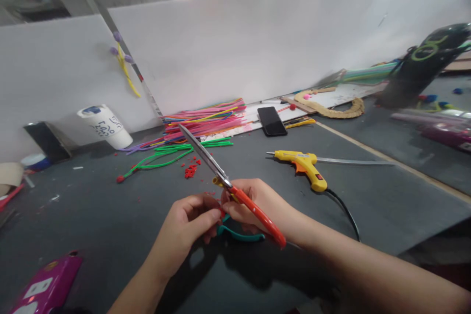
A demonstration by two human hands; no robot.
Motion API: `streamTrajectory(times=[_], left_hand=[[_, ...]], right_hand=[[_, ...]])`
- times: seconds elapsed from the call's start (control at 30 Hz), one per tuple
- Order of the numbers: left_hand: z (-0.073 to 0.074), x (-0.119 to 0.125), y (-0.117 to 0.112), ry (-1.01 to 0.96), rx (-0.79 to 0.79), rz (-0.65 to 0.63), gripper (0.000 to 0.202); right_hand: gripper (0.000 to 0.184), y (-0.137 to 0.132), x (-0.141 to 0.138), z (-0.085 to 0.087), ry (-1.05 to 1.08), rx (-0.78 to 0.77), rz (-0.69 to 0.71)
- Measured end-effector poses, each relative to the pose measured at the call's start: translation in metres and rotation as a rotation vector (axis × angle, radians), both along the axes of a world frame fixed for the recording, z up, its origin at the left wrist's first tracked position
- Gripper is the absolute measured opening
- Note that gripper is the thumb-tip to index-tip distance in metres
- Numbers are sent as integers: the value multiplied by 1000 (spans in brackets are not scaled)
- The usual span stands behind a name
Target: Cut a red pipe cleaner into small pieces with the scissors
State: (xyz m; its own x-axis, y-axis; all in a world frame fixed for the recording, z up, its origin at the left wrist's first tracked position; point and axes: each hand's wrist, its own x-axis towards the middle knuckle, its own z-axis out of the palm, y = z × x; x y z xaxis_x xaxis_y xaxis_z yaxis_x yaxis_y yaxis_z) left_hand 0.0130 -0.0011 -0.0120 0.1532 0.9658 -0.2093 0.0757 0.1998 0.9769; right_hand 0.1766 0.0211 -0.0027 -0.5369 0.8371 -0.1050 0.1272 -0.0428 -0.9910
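Observation:
My right hand [253,206] is closed around orange-handled scissors [235,191], whose shut blades point up and to the left. My left hand [191,225] pinches a small red piece at its fingertips, right beside the scissors' pivot. A teal pipe cleaner [239,235] curls under both hands on the dark table [110,216]. Red trimmings [190,170] lie scattered just beyond the hands. A green pipe cleaner with a red ball end [154,162] lies further back to the left.
A pile of coloured pipe cleaners [209,120] lies against the white partition. A yellow glue gun [305,167] with a black cord rests to the right, a black phone [271,120] behind it. A white cup [106,127] stands back left; a pink device [47,284] lies near left.

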Motion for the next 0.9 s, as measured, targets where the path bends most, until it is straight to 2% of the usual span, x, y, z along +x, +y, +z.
streamTrajectory(times=[0.17, 0.33, 0.37, 0.43, 0.47, 0.67, 0.8, 0.9], left_hand=[[1, -1, 1, -39, -36, 20, 20], [6, -8, 3, 166, 90, -57, 42], [7, -8, 3, 175, 95, -82, 39], [7, -7, 2, 125, 69, -109, 16], [7, -6, 2, 86, 48, -108, 12], [2, 0, 1, -27, -122, -68, 24], [1, -1, 1, -59, -130, -112, 18], [3, -3, 1, 48, -90, -175, 33]], right_hand=[[2, 0, -2, -2, 43, -43, 2], [8, 5, -1, -3, 52, -77, -40], [8, 6, 0, -3, 41, -73, -40], [7, 7, 0, -4, 30, -72, -32], [7, 7, 0, -5, 40, -79, -26], [4, 1, -3, -3, 111, -89, -11], [7, 0, -4, -2, 122, -99, -43], [10, 3, -3, -5, 139, -91, -64]])
